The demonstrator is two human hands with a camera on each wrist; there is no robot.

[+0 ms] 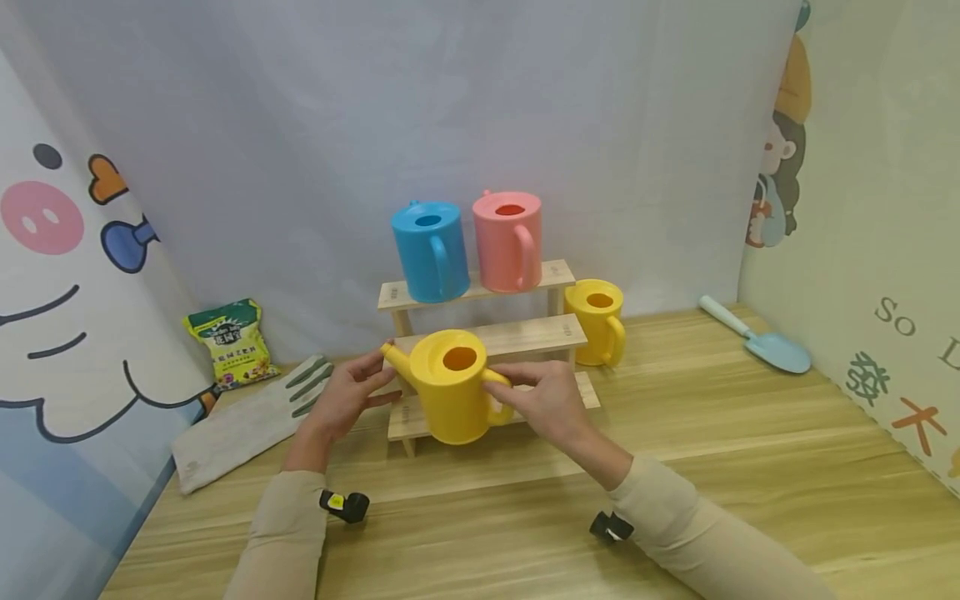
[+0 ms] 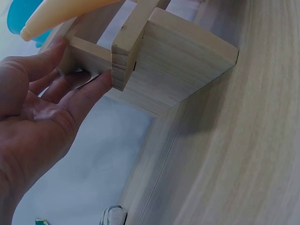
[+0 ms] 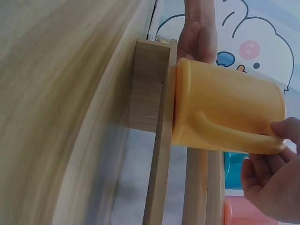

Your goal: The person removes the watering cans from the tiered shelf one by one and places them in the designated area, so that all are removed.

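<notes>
A yellow watering can (image 1: 450,400) stands at the lowest step of a small wooden stand (image 1: 510,336), its spout toward the left. By its handle, my right hand (image 1: 551,400) pinches it between thumb and fingers. In the right wrist view the can's base is against the step's board (image 3: 161,140); whether it bears full weight there I cannot tell. Beside the spout is my left hand (image 1: 348,396); its fingertips touch the left end of the stand (image 2: 124,61) in the left wrist view. A blue watering can (image 1: 431,258) and a pink one (image 1: 506,246) stand on the top step.
Another yellow watering can (image 1: 595,325) stands behind the stand's right side. A light-blue trowel (image 1: 776,350) lies at the far right. On the left are a green and yellow packet (image 1: 234,343) and a pair of gloves (image 1: 243,425). Cloth hangs at the back.
</notes>
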